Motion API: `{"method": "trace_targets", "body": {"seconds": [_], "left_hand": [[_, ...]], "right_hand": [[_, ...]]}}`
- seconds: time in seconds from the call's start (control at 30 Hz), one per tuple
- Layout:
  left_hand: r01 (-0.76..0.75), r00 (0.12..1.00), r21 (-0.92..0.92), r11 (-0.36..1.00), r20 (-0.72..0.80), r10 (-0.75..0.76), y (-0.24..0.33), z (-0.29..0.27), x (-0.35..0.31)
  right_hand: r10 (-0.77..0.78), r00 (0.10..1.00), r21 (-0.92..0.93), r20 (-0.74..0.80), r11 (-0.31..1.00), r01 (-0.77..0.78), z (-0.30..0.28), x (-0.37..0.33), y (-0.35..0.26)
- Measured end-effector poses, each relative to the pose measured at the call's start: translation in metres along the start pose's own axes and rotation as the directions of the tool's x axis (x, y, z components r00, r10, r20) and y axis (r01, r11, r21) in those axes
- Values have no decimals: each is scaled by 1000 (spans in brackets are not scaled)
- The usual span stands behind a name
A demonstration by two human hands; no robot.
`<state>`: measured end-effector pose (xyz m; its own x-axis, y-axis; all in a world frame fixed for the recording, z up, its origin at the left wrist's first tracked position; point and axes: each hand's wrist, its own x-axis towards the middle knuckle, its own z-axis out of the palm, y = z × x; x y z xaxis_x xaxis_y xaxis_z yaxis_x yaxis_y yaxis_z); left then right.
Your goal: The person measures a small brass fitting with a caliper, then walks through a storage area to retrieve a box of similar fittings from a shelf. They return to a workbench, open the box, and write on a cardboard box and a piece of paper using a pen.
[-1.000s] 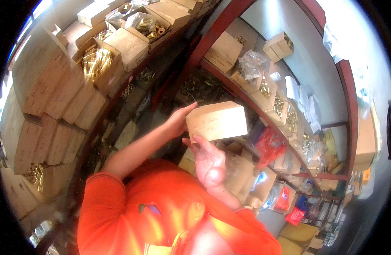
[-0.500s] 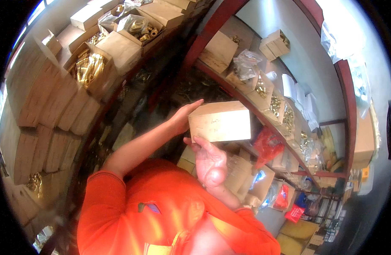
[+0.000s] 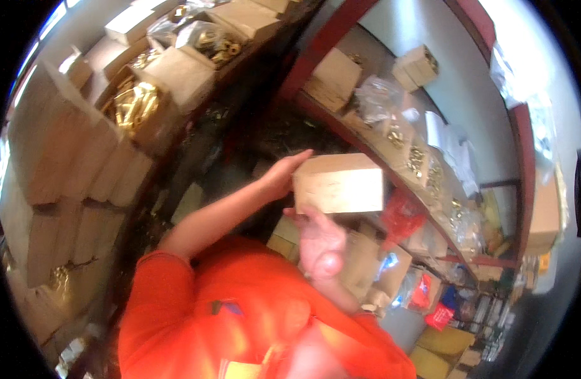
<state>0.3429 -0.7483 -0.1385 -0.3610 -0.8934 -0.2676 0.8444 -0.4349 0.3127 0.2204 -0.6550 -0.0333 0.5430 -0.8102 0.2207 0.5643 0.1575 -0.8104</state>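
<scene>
My left forearm (image 3: 221, 211) angles far and right, ending in the left hand (image 3: 284, 175), fingers straight. My right hand (image 3: 321, 239) sits nearer, rightward, digits partly bent.

Brass fittings (image 3: 136, 106) sit in a carton (image 3: 161, 128) left of red-framed shelving (image 3: 330, 47).

Illegibly blurred marks on the cardboard box (image 3: 341, 188), the left hand (image 3: 284, 177) partly hidden behind it.

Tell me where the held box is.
In the head view, the cardboard box is just right of centre, left hand at its left side, right hand at its bottom.
</scene>
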Motion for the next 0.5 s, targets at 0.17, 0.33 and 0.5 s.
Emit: {"method": "trace_targets", "body": {"seconds": [0.17,0.33,0.5], "left_hand": [[-37,996,211,977,-70,53,-6,-6,0],[18,986,264,964,-166,26,-5,-27,-22],[101,961,191,976,-272,-46,-11,-66,-41]], "right_hand": [[-40,995,-48,-88,998,36,1,2,2],[-3,987,-103,-162,995,-13,-3,-5,12],[102,979,-13,-175,994,-106,-19,-13,19]]}}
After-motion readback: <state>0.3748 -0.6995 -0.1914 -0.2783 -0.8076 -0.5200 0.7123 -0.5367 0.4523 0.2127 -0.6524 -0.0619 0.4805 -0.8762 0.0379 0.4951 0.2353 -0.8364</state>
